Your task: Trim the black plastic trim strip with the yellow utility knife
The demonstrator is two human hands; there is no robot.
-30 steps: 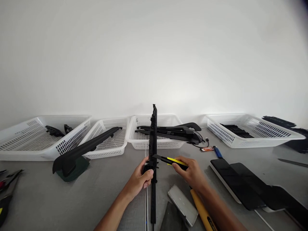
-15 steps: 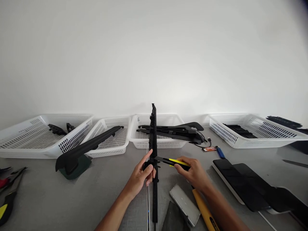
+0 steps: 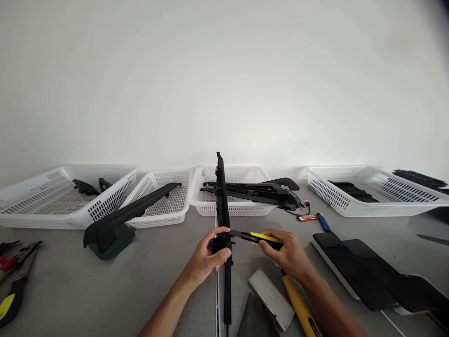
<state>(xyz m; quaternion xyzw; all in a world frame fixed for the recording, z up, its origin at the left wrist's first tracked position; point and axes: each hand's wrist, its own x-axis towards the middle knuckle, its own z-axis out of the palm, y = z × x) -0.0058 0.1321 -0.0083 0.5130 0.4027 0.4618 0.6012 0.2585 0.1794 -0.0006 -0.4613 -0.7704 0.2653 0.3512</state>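
A long, narrow black plastic part [image 3: 222,206] stands lengthwise in front of me, its far end over a white basket. My left hand [image 3: 210,252] grips it near the middle, the thumb and forefinger on either side of a small bracket-like section. In my right hand [image 3: 286,250] is a black and yellow utility knife [image 3: 263,238]. Its dark blade points left and meets the part's right edge, close to my left fingertips. Whether the blade cuts into the plastic is too small to tell.
White baskets [image 3: 177,218] line the wall, some holding black parts. A curved black part [image 3: 129,209] leans on one. Nearer lie a yellow handle [image 3: 298,304], a clear case [image 3: 271,298], a black phone [image 3: 351,267] and pliers [image 3: 14,295] at far left.
The part's far end has tilted slightly left. My left forefinger has come down across the part, and my right hand with the knife has shifted a little right.
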